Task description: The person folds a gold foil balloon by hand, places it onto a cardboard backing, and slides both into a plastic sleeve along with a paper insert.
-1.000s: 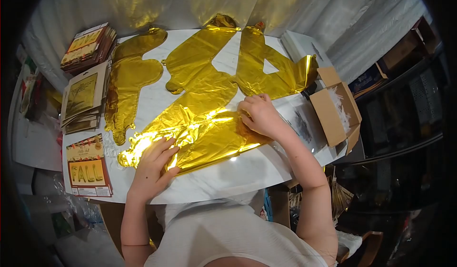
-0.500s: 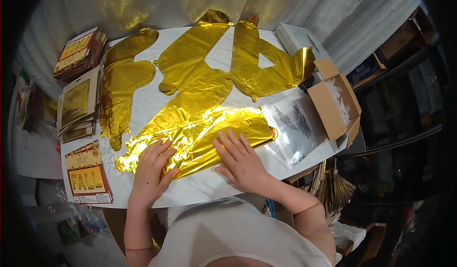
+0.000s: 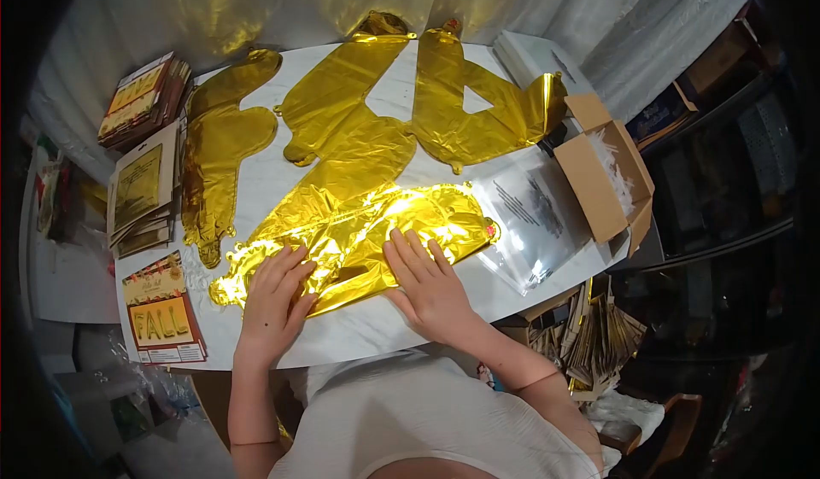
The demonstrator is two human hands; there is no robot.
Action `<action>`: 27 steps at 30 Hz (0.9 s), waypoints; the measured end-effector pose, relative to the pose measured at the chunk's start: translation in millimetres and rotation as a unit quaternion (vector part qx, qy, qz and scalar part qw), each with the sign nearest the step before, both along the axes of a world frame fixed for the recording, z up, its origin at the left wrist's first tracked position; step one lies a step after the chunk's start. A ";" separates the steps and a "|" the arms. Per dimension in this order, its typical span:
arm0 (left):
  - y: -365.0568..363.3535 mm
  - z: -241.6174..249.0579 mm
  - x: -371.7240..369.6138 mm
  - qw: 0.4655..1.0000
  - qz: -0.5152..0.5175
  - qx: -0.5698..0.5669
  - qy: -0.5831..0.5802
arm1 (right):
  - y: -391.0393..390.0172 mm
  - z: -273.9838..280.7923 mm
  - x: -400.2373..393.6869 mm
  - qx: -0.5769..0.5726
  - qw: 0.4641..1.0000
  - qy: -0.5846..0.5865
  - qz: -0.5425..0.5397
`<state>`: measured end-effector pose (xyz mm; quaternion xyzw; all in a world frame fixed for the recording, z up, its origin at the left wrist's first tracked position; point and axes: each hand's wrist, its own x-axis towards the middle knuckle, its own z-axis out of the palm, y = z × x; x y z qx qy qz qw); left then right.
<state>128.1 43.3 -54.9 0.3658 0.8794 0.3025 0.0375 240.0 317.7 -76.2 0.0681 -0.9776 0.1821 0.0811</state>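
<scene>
A crinkled gold foil balloon lies flat near the front of the white table, partly folded over. My left hand rests on its left part with the fingers spread. To the right, my right hand presses palm down on the same foil, fingers apart. Behind it are more flat gold foil letters: an F-shaped one at the left, a large piece in the middle that meets the front foil, and an A-shaped one at the right.
Card packets and more packs are stacked at the left, above a FALL card. Clear plastic bags lie at the right, beside an open cardboard box holding white pieces. Folded cards stand below the table's right edge.
The foil under my hands has shifted and wrinkled, with a dark crease now between the hands. My right hand has moved slightly left; both hands stay on the foil.
</scene>
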 end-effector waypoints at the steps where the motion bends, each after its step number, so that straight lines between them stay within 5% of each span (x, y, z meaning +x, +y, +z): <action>1: -0.7 -0.8 -0.4 1.000 -0.002 -0.001 -0.001 | 0.1 0.2 0.7 -0.004 1.000 0.000 -0.002; 11: 9.5 17.1 7.9 0.998 0.002 -0.047 0.030 | 1.5 -1.9 0.1 -0.036 0.999 0.002 -0.009; 17: 40.8 10.6 32.6 0.987 -0.128 -0.084 0.053 | 1.8 -9.1 0.3 -0.012 1.000 0.013 -0.011; 27: 52.7 -10.6 37.0 0.980 -0.110 -0.153 0.064 | 2.3 -11.4 0.5 0.016 1.000 0.018 -0.016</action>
